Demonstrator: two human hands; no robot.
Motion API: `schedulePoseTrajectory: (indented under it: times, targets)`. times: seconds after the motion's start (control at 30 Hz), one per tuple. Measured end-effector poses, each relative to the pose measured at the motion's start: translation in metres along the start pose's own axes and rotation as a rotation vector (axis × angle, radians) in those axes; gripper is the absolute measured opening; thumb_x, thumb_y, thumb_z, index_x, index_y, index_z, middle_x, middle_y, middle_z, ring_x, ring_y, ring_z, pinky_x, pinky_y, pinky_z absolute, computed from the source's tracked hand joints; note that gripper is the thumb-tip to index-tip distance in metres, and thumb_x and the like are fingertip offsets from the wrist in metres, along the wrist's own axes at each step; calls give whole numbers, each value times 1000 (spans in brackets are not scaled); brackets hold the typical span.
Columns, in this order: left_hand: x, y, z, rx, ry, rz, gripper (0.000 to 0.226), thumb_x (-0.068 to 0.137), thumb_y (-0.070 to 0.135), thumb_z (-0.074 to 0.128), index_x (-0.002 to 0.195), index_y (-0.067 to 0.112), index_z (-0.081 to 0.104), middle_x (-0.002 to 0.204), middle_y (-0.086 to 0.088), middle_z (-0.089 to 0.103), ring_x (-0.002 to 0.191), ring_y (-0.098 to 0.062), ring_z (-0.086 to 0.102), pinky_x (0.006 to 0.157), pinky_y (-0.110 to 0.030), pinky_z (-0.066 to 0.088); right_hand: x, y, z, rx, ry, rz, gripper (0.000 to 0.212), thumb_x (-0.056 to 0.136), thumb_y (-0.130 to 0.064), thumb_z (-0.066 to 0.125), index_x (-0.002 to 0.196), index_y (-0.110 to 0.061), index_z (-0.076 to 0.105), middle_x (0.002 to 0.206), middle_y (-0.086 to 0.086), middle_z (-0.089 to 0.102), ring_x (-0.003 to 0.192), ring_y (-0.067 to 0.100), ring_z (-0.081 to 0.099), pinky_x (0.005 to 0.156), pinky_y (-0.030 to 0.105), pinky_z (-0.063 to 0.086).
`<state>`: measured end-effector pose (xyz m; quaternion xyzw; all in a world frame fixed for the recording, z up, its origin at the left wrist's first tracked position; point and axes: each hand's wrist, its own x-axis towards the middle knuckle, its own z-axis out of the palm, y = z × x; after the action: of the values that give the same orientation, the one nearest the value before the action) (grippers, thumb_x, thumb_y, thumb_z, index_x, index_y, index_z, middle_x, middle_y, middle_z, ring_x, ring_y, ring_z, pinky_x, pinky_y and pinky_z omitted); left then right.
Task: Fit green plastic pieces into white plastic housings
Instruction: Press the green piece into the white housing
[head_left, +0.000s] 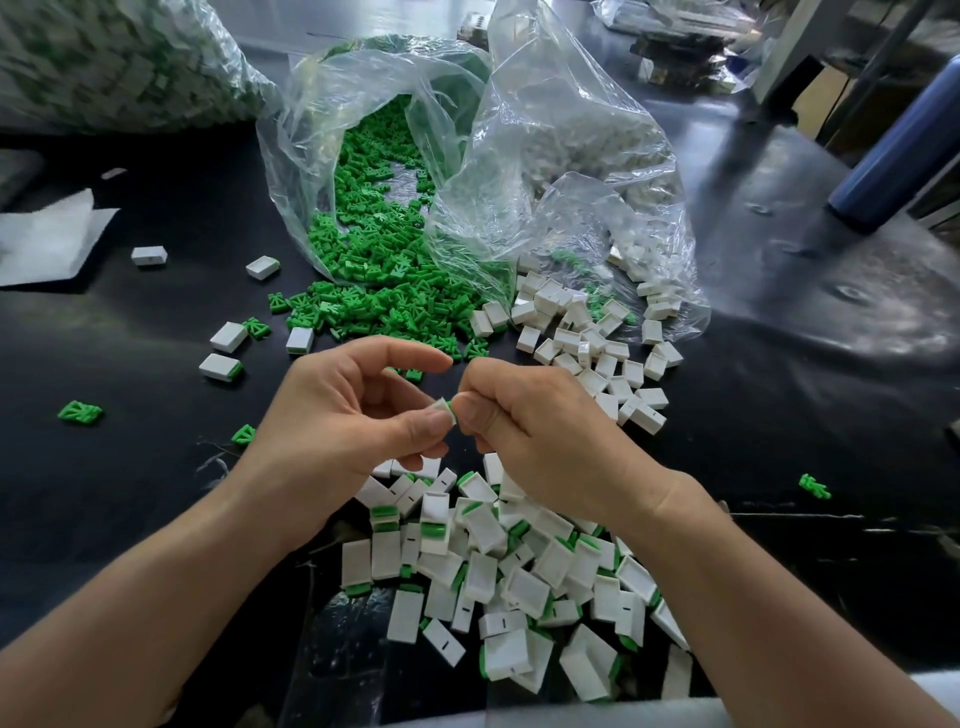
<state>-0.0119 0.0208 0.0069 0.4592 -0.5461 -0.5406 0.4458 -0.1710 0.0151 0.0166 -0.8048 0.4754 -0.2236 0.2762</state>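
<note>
Head view. Left hand (343, 410), raised over the dark table (130, 493): pinches a small white housing (440, 407) between thumb and forefinger, remaining fingers curled loosely beneath. Right hand (524, 431), directly opposite: pinches a green piece (451, 415) against the housing's end, thumb and forefinger closed tight on it. Only a sliver of green visible. Both parts held clear of the table, roughly mid-frame, with the two hands meeting at the fingertips.

Beyond the hands: clear plastic bag (363, 130) lying on its side, mouth toward the person, spilling a heap of loose green pieces (374, 296) onto the table. Just right of it and partly overlapping: second clear bag (571, 156) holding white parts, with a scatter of empty housings (587, 343) spread from its mouth toward the right hand.

Nearest the person, under and between the forearms: pile of fitted units (493, 571), white with green showing at one end, lying at all angles.

Left of the green heap: a few single white units (228, 336), well apart, and a stray green part (80, 412) nearer the left edge. Another green stray (814, 487) far right. White sheet (47, 239) at the left edge. Large filled bag (104, 52) at top left, contents green and white, blurred. Dark blue cylinder (904, 145) at the right edge, leaning in frame.
</note>
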Motion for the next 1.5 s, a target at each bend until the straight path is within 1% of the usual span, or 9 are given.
schedulePoseTrajectory:
  times: [0.1,0.17,0.57,0.73,0.9,0.97,1.07,1.27,1.5]
  targets:
    - [-1,0,-2,40,-23,22,42,52,18,72,94,17,66,62,-9,68,52,-18,65,47,-21,50,-1,-1,-1,-50,-33,-45,21,95,-16,46,76,-8,49,63,-2,46,64,21,44,61,38,34]
    - [-2,0,-2,92,-48,36,43,53,21,72,96,18,66,63,-10,68,53,-17,65,48,-20,50,-1,-2,-2,-112,-68,-68,21,95,-16,45,74,-12,44,61,-7,38,63,18,38,59,35,28]
    - [-4,1,-1,151,-173,32,48,55,15,71,102,23,62,62,-9,68,50,-15,63,46,-20,48,-2,-4,-5,-263,-208,-127,21,95,-17,42,75,-15,39,67,-3,43,70,23,45,66,39,34]
    - [0,4,-3,-58,-88,42,51,51,20,73,101,20,63,62,-10,67,52,-17,64,45,-21,48,-3,-3,-3,-3,-8,-77,26,95,-17,45,70,-16,40,59,-11,38,56,12,37,53,33,30]
    - [-1,2,1,-104,-72,56,45,50,23,73,95,21,66,64,-7,69,56,-15,66,48,-20,49,0,-1,-6,440,44,140,41,81,-49,34,62,-18,52,58,-4,54,51,3,48,53,19,40]
    - [-1,2,2,-109,-57,70,41,53,20,72,93,21,66,65,-3,69,60,-11,66,55,-18,51,1,-1,-6,583,6,248,45,76,-53,34,66,-14,55,57,-3,58,50,4,50,50,14,39]
    - [-1,2,1,-140,-51,98,39,55,17,70,94,19,65,66,1,71,61,-8,67,58,-15,51,2,-1,-4,796,-136,341,55,72,-57,35,74,-8,61,64,1,63,56,10,55,52,19,40]
    - [-1,2,-1,-166,-65,118,38,57,19,70,95,20,67,70,1,71,64,-9,66,57,-20,54,2,-9,0,1151,-405,370,60,74,-60,31,82,-7,58,73,4,65,62,11,58,55,19,42]
    - [-3,1,1,-193,-62,176,43,57,18,72,100,21,66,72,-1,71,60,-12,66,54,-22,53,0,-14,1,1155,-331,369,46,73,-54,38,71,-10,53,58,-1,57,52,8,50,50,18,39]
